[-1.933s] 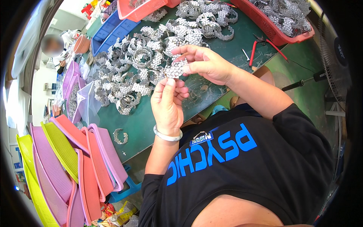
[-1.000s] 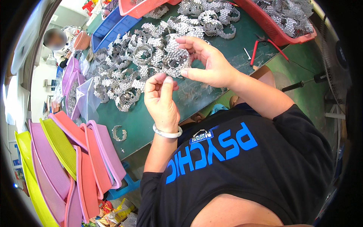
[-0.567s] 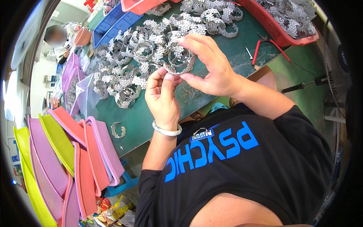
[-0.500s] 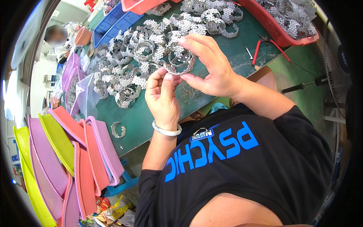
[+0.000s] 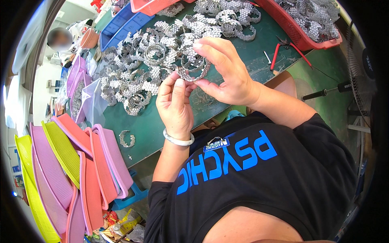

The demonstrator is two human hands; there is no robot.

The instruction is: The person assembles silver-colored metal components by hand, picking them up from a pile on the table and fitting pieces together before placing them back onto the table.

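My left hand (image 5: 176, 103), with a pale bangle (image 5: 178, 140) on its wrist, pinches the lower edge of a silver, scale-patterned metal cuff bracelet (image 5: 193, 77). The cuff curves round in an almost closed ring. My right hand (image 5: 230, 73) arches beside it, thumb tip at the cuff's lower edge and forefinger raised well apart above it. A gap shows between the cuff and the right palm; the other right fingers are mostly hidden. Beyond the hands lies a heap of similar cuffs (image 5: 133, 83) on the green table (image 5: 162, 129).
Red-handled pliers (image 5: 276, 54) lie right of my hands, near a red basket (image 5: 300, 38) full of cuffs. One loose cuff (image 5: 127, 139) rests near the table's left edge. Stacked coloured baskets (image 5: 93, 174) stand at left, blue trays (image 5: 125, 28) behind. A fan (image 5: 358, 69) is at far right.
The cuff has tilted slightly between my hands, showing more of its scaled outer face. My right forefinger has shifted a little to the right; the left hand keeps its pinch.
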